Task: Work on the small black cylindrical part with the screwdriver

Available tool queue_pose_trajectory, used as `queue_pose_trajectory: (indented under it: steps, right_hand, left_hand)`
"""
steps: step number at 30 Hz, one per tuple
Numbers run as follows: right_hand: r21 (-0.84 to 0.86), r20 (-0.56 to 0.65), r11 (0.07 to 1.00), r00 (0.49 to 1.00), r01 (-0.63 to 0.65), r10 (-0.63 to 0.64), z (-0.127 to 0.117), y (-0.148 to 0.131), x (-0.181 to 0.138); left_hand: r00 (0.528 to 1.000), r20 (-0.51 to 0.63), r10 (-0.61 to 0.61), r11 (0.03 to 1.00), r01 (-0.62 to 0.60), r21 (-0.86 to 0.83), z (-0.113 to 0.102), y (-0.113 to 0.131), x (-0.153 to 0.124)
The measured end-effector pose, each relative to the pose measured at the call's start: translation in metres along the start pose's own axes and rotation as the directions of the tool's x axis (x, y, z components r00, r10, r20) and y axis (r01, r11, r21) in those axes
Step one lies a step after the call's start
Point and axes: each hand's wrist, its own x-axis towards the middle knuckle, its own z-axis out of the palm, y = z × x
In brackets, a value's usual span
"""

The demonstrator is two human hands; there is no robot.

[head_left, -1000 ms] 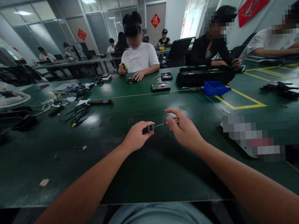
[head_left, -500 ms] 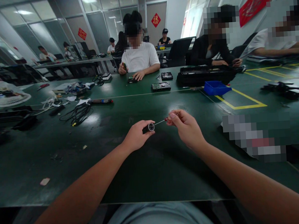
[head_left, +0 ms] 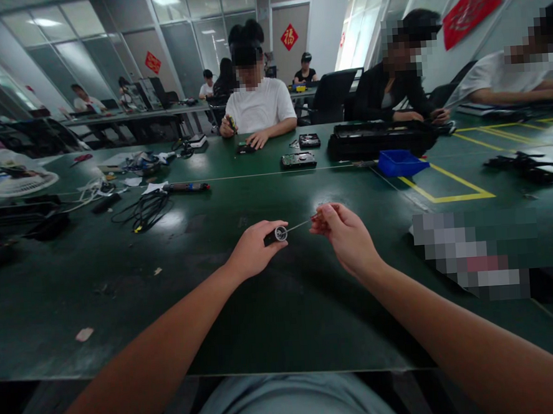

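My left hand (head_left: 253, 251) is closed around a small black cylindrical part (head_left: 280, 233) with a pale round rim, whose open end faces me and to the right. In my right hand (head_left: 348, 234) is a screwdriver (head_left: 299, 225), pinched by its reddish handle, which the fingers mostly cover. Its thin metal shaft points left, and the tip reaches the rim of the black part. Whether the tip sits inside it or only touches it, I cannot tell. Both hands are raised over the green table (head_left: 246, 321).
Ahead lie hard drives (head_left: 298, 160), a long black casing (head_left: 380, 139) and a blue bin (head_left: 402, 162). A black cable (head_left: 145, 209) and a corded tool (head_left: 188, 187) lie left. A blurred-out packet (head_left: 467, 258) is at right. A co-worker (head_left: 261, 108) sits opposite, working on a small device.
My right fingers have shifted slightly on the screwdriver handle, so less of it shows. The black part stays nearly in place, its rim turned a little.
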Motion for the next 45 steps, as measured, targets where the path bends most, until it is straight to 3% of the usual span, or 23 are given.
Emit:
queue_pose_trajectory:
  steps: [9, 26, 32, 41, 45]
  right_hand:
    - [-0.219, 0.038, 0.966, 0.991, 0.136, -0.13, 0.0, -0.005, -0.006]
    - [-0.217, 0.057, 0.962, 0.986, 0.165, -0.156, 0.001, -0.01, -0.007]
    - [-0.418, 0.063, 0.895, 0.988, 0.157, -0.144, -0.004, -0.02, -0.009]
    - [-0.421, 0.193, 0.862, 0.956, 0.283, -0.219, -0.006, -0.016, -0.012]
    - [-0.524, 0.162, 0.806, 0.961, 0.275, -0.223, -0.006, -0.017, -0.012]
  left_hand:
    - [1.0, 0.011, -0.017, 1.0, 0.016, 0.012, -0.001, 0.001, 0.0]
    - [1.0, 0.002, -0.026, 1.0, 0.026, 0.003, 0.0, -0.001, 0.0]
    - [0.999, -0.006, -0.031, 0.999, 0.031, 0.007, -0.001, -0.001, 0.0]
    - [1.0, -0.009, -0.019, 1.0, 0.019, 0.017, -0.001, -0.003, 0.0]
    - [1.0, -0.003, 0.005, 1.0, -0.005, 0.011, 0.0, -0.003, 0.0]
